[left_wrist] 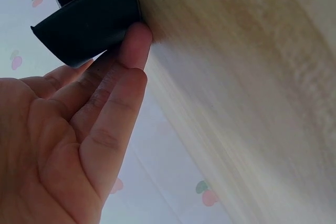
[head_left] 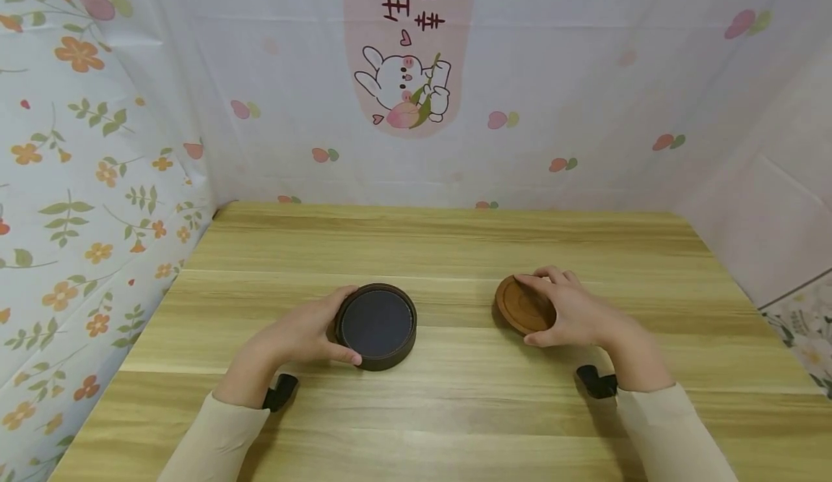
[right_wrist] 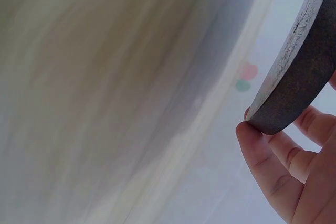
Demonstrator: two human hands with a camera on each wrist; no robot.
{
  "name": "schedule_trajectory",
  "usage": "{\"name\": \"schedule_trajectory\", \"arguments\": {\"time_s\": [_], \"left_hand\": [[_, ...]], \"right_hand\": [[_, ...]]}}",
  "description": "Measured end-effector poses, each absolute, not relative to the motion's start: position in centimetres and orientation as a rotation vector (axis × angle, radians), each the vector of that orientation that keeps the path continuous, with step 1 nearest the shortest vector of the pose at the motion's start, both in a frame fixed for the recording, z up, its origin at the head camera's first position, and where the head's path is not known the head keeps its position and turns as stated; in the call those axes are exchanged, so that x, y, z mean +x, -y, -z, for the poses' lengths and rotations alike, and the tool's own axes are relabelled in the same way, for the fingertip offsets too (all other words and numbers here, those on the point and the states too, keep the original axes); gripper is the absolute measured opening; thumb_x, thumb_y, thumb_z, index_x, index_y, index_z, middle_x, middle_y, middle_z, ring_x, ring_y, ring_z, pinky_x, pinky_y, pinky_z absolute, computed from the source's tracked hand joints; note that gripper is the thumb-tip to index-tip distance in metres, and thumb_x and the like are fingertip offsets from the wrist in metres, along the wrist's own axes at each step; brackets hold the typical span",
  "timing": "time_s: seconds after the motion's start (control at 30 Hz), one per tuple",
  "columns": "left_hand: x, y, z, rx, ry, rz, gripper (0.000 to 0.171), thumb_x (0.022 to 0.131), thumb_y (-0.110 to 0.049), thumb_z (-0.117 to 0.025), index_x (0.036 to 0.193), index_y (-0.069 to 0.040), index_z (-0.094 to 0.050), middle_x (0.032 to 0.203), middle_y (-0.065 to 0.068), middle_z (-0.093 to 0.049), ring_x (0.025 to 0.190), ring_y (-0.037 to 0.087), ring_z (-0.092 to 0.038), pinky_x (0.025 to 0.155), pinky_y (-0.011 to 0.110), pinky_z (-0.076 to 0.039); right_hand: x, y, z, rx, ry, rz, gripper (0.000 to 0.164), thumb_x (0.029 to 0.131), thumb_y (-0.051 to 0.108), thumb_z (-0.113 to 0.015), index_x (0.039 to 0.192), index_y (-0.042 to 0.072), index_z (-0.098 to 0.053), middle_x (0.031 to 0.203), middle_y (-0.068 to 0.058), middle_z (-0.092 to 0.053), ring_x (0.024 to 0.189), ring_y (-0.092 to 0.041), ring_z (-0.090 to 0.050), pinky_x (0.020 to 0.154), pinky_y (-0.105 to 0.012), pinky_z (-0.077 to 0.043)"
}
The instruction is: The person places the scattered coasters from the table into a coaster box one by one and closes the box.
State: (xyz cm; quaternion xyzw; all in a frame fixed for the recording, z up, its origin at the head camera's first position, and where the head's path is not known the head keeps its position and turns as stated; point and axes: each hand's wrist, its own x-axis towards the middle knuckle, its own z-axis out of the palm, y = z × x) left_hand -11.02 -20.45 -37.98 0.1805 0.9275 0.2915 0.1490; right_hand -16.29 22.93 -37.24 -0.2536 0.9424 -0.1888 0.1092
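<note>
A low, round, dark container (head_left: 390, 361) stands on the table left of centre, and a flat blue-black disc (head_left: 377, 323) fills its top. My left hand (head_left: 308, 334) grips its left side, thumb at the near edge and fingers round the far edge. In the left wrist view, fingertips touch the base of its black wall (left_wrist: 97, 27), and ridges show behind that wall. To the right, my right hand (head_left: 575, 316) holds a brown round disc (head_left: 522, 305) by its edge, tilted above the table. The right wrist view shows the disc's dark thick rim (right_wrist: 302, 82) and greyish underside.
Both things are on or over a wood-grain table (head_left: 442, 410). A white printed cloth (head_left: 552, 70) hangs behind the table, and a floral cloth (head_left: 97, 200) along its left side. Small black devices (head_left: 281, 393) sit at both wrists.
</note>
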Motion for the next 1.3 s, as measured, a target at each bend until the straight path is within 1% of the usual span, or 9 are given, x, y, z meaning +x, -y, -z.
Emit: {"name": "schedule_trajectory", "arguments": {"time_s": [0.2,0.37,0.7,0.97,1.17,1.3], "left_hand": [[-11.0,20.4,37.9,0.521,-2.671,-0.830,0.115,0.068,-0.052,-0.088,0.155,-0.007,-0.027,0.150,0.016,-0.048,0.134,0.036,-0.051,0.108,0.055,-0.042],[-11.0,20.4,37.9,0.529,-2.678,-0.818,0.115,0.069,-0.053,-0.087,0.155,-0.006,-0.028,0.149,0.017,-0.048,0.133,0.037,-0.052,0.107,0.056,-0.043],[-10.9,20.3,38.0,0.519,-2.663,-0.844,0.114,0.069,-0.051,-0.087,0.156,-0.009,-0.027,0.149,0.016,-0.048,0.132,0.037,-0.052,0.106,0.056,-0.043],[-11.1,20.4,37.9,0.528,-2.677,-0.829,0.112,0.069,-0.051,-0.088,0.155,-0.010,-0.029,0.150,0.015,-0.048,0.132,0.036,-0.052,0.106,0.056,-0.043],[-11.0,20.4,38.0,0.530,-2.678,-0.831,0.113,0.068,-0.051,-0.088,0.155,-0.010,-0.029,0.150,0.015,-0.048,0.133,0.036,-0.052,0.107,0.056,-0.043],[-11.0,20.5,38.0,0.538,-2.686,-0.832,0.114,0.068,-0.051,-0.088,0.155,-0.010,-0.028,0.150,0.015,-0.048,0.133,0.037,-0.052,0.107,0.056,-0.043]], "right_hand": [[-16.6,-21.1,37.3,-0.786,-2.763,0.583,0.096,0.072,0.038,-0.087,0.153,0.020,-0.039,0.144,-0.015,-0.039,0.124,-0.038,-0.038,0.092,-0.059,-0.047],[-16.7,-20.0,37.5,-0.805,-2.752,0.590,0.096,0.072,0.039,-0.087,0.153,0.021,-0.039,0.145,-0.015,-0.039,0.125,-0.038,-0.039,0.092,-0.059,-0.048],[-16.8,-17.7,37.6,-0.848,-2.715,0.602,0.098,0.072,0.040,-0.087,0.155,0.023,-0.037,0.149,-0.013,-0.037,0.132,-0.038,-0.036,0.097,-0.060,-0.046],[-16.9,-14.9,37.3,-0.912,-2.677,0.647,0.099,0.071,0.040,-0.087,0.155,0.024,-0.037,0.149,-0.011,-0.037,0.130,-0.034,-0.037,0.100,-0.057,-0.046],[-16.9,-13.1,37.0,-0.951,-2.664,0.652,0.098,0.071,0.041,-0.086,0.154,0.027,-0.037,0.149,-0.008,-0.037,0.132,-0.030,-0.036,0.101,-0.053,-0.046],[-16.8,-12.0,36.7,-0.979,-2.648,0.648,0.097,0.071,0.041,-0.086,0.154,0.026,-0.038,0.151,-0.008,-0.037,0.133,-0.029,-0.035,0.102,-0.051,-0.046]]}}
